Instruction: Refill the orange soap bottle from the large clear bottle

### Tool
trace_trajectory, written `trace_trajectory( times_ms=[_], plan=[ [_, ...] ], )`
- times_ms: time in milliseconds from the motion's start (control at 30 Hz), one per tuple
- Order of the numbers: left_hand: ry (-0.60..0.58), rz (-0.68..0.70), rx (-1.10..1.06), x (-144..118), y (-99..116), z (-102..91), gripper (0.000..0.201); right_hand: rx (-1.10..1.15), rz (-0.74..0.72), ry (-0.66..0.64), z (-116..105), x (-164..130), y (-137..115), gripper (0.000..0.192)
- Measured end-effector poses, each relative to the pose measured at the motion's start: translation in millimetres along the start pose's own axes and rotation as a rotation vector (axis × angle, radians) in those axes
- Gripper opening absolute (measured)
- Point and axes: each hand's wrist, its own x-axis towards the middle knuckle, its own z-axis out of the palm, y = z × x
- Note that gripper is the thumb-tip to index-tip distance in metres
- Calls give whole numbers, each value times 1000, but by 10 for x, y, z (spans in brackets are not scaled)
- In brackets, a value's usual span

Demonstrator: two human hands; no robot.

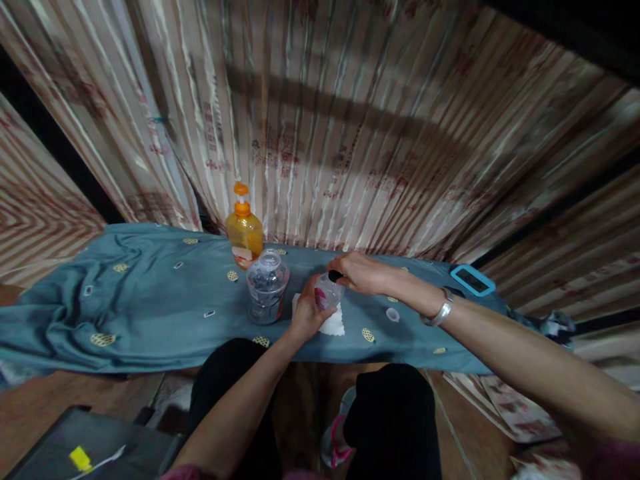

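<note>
Left hand [307, 310]: we find the fingers curled around a small clear bottle [327, 293], gripping its body from below.
Right hand [361, 272]: we note fingertips pinched on the bottle's dark cap [335, 275]; silver bracelet [440, 312] on the wrist.
Bottle position: held just above a white tissue [334, 323] on the blue cloth [150, 300].
Surroundings: clear baby bottle [267, 285] just beside; orange pump bottle [245, 230] behind; blue-cased phone [472, 280] well apart.

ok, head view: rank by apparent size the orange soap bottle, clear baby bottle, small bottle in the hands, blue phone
1. orange soap bottle
2. clear baby bottle, close to the first
3. blue phone
4. small bottle, mostly covered by the left hand and right hand, so unsure against the phone
</note>
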Motion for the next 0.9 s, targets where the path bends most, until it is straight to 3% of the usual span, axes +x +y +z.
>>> trace_trajectory(
  times_ms=[200,633,767,900],
  plan=[
    [0,-41,18,4,47,0,77,-65,151,-15,-54,24,-60,32],
    [6,-46,0,18,20,16,80,-38,-61,-1,-51,16,36,23],
    [14,-59,7,18,44,10,79,-70,-47,-24,-34,40,24,23],
    [27,-60,2,20,26,18,74,-128,70,-49,-33,65,-27,27]
  ],
)
